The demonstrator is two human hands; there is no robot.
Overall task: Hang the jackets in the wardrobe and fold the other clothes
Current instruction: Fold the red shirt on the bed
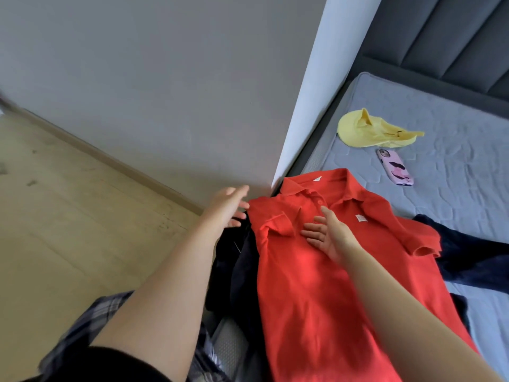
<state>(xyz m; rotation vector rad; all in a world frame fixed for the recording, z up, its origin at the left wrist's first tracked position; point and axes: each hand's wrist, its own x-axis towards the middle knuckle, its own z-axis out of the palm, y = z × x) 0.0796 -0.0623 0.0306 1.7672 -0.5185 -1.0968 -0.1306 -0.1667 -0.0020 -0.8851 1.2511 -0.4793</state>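
Observation:
A red polo shirt [325, 277] lies face up on the grey-blue mattress [454, 172], collar toward the wall, its left sleeve folded in over the chest. My right hand [327, 235] rests flat and open on the shirt's chest, just below the buttons. My left hand [225, 208] hovers open with fingers spread at the shirt's left shoulder edge, holding nothing. Dark navy clothes [242, 271] lie under the shirt and hang over the bed's edge, and more dark fabric [473, 257] shows to the right of the shirt.
A crumpled yellow garment [371, 130] and a phone in a pink case [395, 166] lie farther up the mattress. A grey wall [165, 92] with a white corner edge stands left of the bed. The padded headboard [454, 45] is at top right, wooden floor [68, 216] at left.

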